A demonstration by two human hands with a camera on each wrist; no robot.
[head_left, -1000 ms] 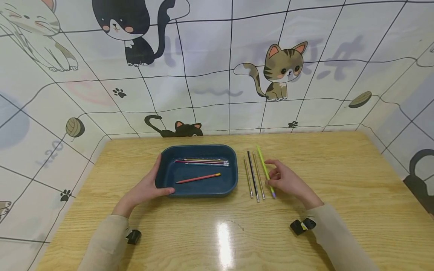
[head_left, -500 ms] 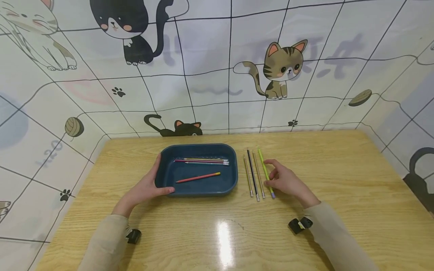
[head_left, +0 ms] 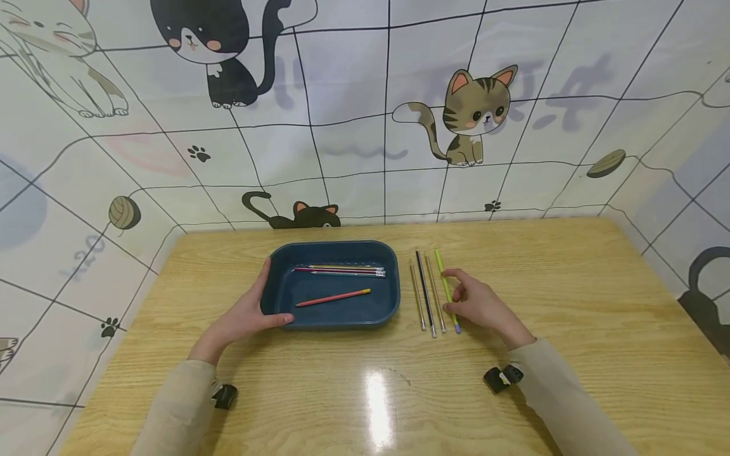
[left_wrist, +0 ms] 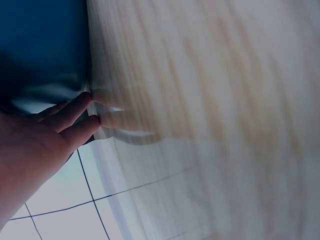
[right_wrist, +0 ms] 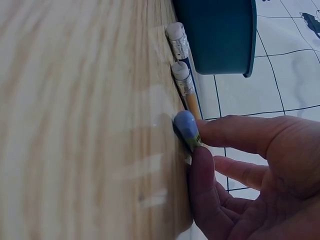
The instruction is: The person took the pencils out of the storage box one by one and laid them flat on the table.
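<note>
A lime-green pencil [head_left: 447, 289] is lying right of the blue tray [head_left: 342, 319], the right hand [head_left: 479, 305] pinching it; three other pencils [head_left: 426, 294] are lying between it and the tray; the left hand [head_left: 249, 311] is gripping the tray's left end; work is seemingly running midway, several pencils [head_left: 342, 272] resting inside the tray, four remaining outside; the green one is lying slightly more parallel to its neighbours than a second ago.

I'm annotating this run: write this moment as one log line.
left grip: holds blue tray | right grip: pinches yellow-green pencil | red pencil: in tray | navy pencil: on table
</note>
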